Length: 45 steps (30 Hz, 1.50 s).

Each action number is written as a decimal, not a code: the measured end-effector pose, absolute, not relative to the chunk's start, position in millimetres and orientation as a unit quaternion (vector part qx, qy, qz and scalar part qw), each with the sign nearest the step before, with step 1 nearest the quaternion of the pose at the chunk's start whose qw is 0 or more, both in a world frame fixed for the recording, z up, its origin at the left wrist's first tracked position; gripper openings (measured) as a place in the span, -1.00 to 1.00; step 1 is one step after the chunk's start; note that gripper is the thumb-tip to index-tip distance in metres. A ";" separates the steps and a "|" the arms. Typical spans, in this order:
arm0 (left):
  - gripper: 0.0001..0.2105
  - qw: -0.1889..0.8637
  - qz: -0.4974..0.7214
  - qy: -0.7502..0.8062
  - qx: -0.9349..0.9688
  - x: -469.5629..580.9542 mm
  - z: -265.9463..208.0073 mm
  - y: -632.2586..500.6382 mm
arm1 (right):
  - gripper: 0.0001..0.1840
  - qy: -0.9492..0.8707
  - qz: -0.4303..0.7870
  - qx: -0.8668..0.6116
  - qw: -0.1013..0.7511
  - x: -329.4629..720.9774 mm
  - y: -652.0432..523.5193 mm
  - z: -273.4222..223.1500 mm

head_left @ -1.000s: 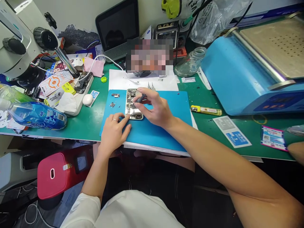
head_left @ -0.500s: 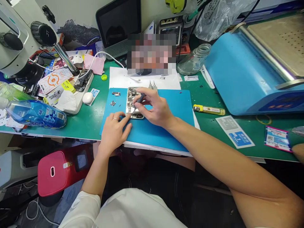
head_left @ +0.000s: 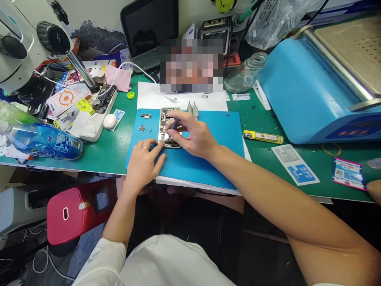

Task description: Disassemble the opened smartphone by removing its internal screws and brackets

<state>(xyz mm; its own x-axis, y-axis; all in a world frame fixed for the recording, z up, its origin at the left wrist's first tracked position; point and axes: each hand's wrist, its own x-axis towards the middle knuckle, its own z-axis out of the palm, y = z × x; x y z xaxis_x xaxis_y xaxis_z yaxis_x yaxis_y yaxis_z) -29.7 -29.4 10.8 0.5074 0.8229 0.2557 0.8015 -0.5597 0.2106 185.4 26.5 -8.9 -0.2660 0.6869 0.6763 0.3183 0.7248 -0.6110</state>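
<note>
An opened smartphone lies on a blue mat, its inner parts facing up. My right hand is closed around a small dark screwdriver held over the phone; its tip is hidden. With fingers spread, my left hand rests on the mat and its fingertips touch the phone's lower left corner. Left of the phone lie a small metal-and-black part and another small part. Just behind my right hand are grey tweezers, partly covered by it.
On the left stand a microscope and a blue bottle. To the right are a yellow cutter knife, a glass jar and a large blue machine. White paper lies under the mat.
The view has shifted very slightly. Both hands keep nearly the same places, the right one still on the screwdriver over the phone.
</note>
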 end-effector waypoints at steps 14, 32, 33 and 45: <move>-0.64 0.043 0.184 0.473 0.860 -29.6 8.8 -30.9 | -0.52 -0.797 0.165 -0.286 0.505 188.5 29.3 -12.6; -0.64 0.037 0.183 0.471 0.862 -30.2 9.3 -31.5 | -0.58 -0.775 0.119 -0.297 0.544 182.4 29.5 -11.7; -0.64 0.037 0.183 0.472 0.862 -30.2 9.4 -31.3 | -0.59 -0.770 0.121 -0.307 0.546 182.2 29.7 -12.5; -0.64 0.040 0.183 0.474 0.860 -29.3 9.7 -31.0 | -0.54 -0.767 0.122 -0.316 0.545 179.1 29.3 -14.3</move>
